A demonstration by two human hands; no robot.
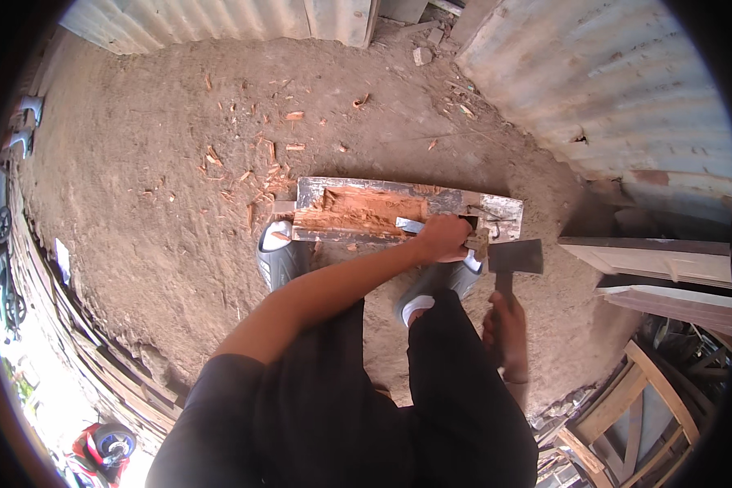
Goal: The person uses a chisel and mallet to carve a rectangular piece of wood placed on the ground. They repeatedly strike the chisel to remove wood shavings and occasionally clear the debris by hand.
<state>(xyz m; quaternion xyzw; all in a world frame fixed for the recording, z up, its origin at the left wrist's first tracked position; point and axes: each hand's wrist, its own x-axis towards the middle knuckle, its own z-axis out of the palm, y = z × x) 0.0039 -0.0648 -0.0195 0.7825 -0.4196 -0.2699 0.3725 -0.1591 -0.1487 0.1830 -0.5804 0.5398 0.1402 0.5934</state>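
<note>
A worn wooden plank with flaking paint lies crosswise before my feet, its upper face hollowed out to raw reddish wood. My left hand is closed around a chisel above the plank's right half; the flat metal blade points left into the hollow, and the fingers hide most of the handle. To the right and nearer me, my right hand grips the handle of a hatchet. Its dark head is just off the plank's near right edge, apart from the chisel.
Wood chips litter the dirt floor beyond the plank's left end. My grey shoes stand close to the near edge. Corrugated metal sheets rise at the far right; stacked boards and a wooden frame are at the right.
</note>
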